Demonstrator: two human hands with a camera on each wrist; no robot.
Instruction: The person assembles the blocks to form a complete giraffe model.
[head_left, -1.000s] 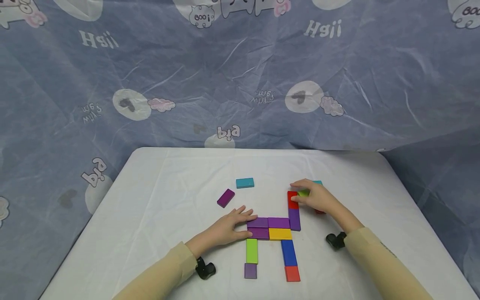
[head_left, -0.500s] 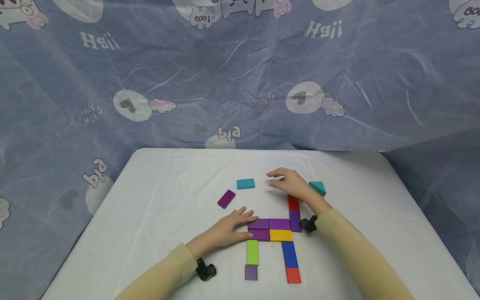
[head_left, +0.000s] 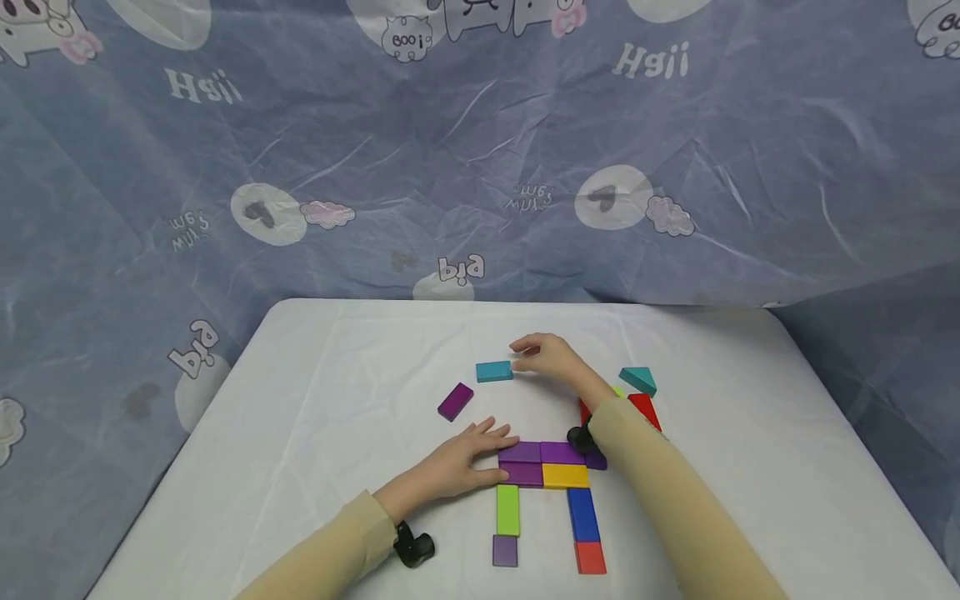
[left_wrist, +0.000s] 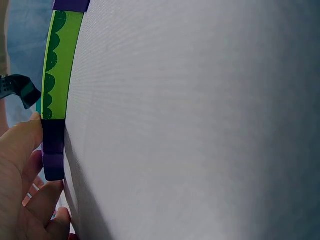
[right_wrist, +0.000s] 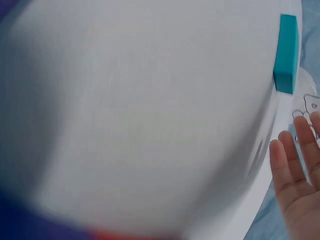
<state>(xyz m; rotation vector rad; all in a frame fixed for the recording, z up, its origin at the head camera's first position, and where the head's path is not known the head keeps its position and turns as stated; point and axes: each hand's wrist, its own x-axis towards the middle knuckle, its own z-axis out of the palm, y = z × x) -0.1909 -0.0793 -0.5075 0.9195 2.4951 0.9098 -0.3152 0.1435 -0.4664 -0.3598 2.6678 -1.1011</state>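
My left hand rests at the left end of two stacked rows of flat blocks, its thumb touching the lower purple block and its fingertips at the upper purple block. The left wrist view shows the thumb beside the green block and purple block ends between thumb and fingers. My right hand reaches over the table's far side, fingers extended, close to the right end of a teal rectangular block. In the right wrist view a gap separates these fingers from the teal block.
A loose magenta block lies left of the arrangement. Yellow, blue and red blocks continue the shape rightward and down. A teal triangular block and a red block lie beyond the right sleeve, which covers part of the arrangement.
My right hand has moved left from the red and green blocks at upper right to beside the teal rectangular block. The left hand stays at the purple blocks.
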